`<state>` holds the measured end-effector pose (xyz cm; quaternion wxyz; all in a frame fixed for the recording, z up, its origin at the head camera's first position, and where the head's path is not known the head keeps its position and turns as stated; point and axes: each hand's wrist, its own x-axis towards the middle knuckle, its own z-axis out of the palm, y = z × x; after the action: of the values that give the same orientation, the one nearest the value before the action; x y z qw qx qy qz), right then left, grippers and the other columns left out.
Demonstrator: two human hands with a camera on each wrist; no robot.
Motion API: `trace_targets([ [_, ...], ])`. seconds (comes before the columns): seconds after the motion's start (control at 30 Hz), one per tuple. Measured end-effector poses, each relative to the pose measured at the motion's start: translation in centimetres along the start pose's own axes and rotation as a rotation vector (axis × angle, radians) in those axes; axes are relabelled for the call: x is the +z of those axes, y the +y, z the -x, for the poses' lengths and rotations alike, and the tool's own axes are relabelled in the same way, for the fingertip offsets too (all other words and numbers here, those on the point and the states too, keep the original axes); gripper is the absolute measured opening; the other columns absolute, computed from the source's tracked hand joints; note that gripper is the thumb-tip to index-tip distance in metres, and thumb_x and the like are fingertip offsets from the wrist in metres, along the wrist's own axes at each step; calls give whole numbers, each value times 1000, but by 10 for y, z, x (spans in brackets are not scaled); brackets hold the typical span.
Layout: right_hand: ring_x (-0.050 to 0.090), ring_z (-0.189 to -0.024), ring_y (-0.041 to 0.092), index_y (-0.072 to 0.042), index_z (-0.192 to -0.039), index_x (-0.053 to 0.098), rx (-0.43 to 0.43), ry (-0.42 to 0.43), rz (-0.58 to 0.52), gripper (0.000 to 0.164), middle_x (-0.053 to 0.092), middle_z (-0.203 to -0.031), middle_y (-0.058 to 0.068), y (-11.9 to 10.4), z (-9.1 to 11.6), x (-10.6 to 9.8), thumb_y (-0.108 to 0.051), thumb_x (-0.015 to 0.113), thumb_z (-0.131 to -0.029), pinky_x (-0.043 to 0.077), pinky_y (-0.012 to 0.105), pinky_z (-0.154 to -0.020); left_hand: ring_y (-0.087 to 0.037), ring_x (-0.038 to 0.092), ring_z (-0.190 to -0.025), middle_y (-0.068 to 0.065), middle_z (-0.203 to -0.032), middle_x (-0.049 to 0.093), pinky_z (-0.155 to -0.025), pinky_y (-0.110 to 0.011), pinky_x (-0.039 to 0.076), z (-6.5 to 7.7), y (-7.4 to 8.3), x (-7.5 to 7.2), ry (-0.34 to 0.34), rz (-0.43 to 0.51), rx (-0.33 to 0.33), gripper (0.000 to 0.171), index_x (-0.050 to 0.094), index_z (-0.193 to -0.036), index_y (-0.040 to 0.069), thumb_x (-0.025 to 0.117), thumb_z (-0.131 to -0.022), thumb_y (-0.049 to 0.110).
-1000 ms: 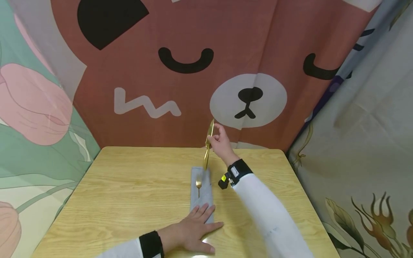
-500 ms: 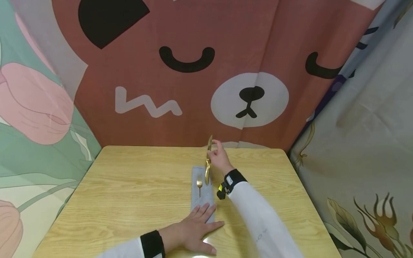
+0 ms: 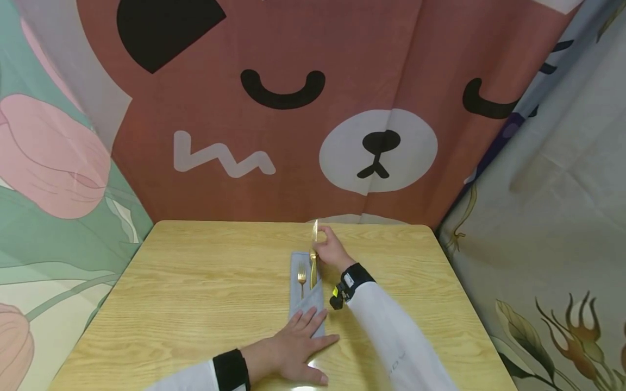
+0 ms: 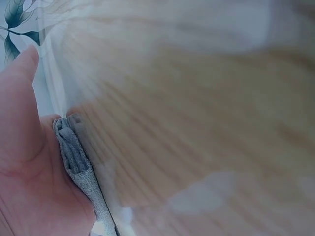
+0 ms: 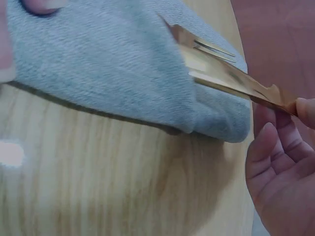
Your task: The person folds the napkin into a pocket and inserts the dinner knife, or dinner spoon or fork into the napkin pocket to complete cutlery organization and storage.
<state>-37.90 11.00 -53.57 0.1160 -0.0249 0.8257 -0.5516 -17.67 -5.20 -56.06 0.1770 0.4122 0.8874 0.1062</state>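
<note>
A folded grey-blue cloth napkin (image 3: 295,293) lies lengthwise on the wooden table, with a slanted fold forming a pocket. My left hand (image 3: 295,350) rests flat with spread fingers on its near end; the left wrist view shows the layered napkin edge (image 4: 81,162) beside the palm. A gold fork (image 3: 301,277) is tucked in the pocket, tines outward. My right hand (image 3: 334,252) pinches a gold table knife (image 3: 313,260) near its blade, thumb on top. The knife's handle end (image 5: 211,71) slips under the fold next to the fork, and its far end there is hidden.
The wooden table (image 3: 205,293) spreads out on both sides of the napkin. Behind its back edge hangs a brown cloth with a bear face (image 3: 293,163). Patterned curtains (image 3: 543,244) close in at right and left.
My right hand has brought the knife down and nearer, from above the napkin's far end to its handle inside the pocket fold. The left hand and fork stay put.
</note>
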Motion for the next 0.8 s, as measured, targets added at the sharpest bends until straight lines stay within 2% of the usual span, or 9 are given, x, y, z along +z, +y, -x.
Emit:
trace_targets([
  [0.07, 48, -52, 18, -23, -147, 39, 28, -23, 1, 48, 55, -69, 4, 2, 1, 1, -13, 58, -104, 38, 26, -47, -39, 1, -162, -8, -176, -2, -126, -65, 13, 0, 0, -1, -4, 6, -3, 84, 21, -161, 48, 42, -89, 86],
  [0.2, 50, -54, 20, -24, -146, 39, 68, -48, 16, 46, 57, -68, 2, 6, 5, 2, -15, 58, -104, 39, 26, -47, -38, -1, -162, -7, -176, -4, -126, -65, 11, -1, -1, 0, -20, 28, -6, 83, 20, -160, 50, 41, -88, 87],
  [0.43, 42, -44, 14, -16, -146, 39, 66, -72, -40, 52, 51, -63, 1, 12, 10, 2, -7, 60, -99, 35, 25, -44, -37, -3, -162, -7, -176, -5, -126, -65, 11, -1, 0, 2, -18, 15, -14, 84, 19, -160, 51, 40, -88, 88],
  [0.67, 53, -53, 18, -20, -143, 41, 136, -125, -54, 50, 62, -75, 8, 18, 14, 2, -9, 62, -99, 38, 26, -48, -39, -1, -162, -9, -176, -3, -126, -65, 13, 0, 2, 5, 12, -39, -19, 83, 20, -161, 49, 38, -89, 87],
  [0.8, 61, -56, 19, -19, -143, 41, 147, -166, -52, 49, 64, -79, 8, 20, 17, 2, -11, 64, -100, 44, 26, -49, -38, -1, -162, -8, -176, -3, -126, -65, 14, 0, 4, 5, 15, -41, -21, 81, 21, -161, 49, 36, -90, 86],
])
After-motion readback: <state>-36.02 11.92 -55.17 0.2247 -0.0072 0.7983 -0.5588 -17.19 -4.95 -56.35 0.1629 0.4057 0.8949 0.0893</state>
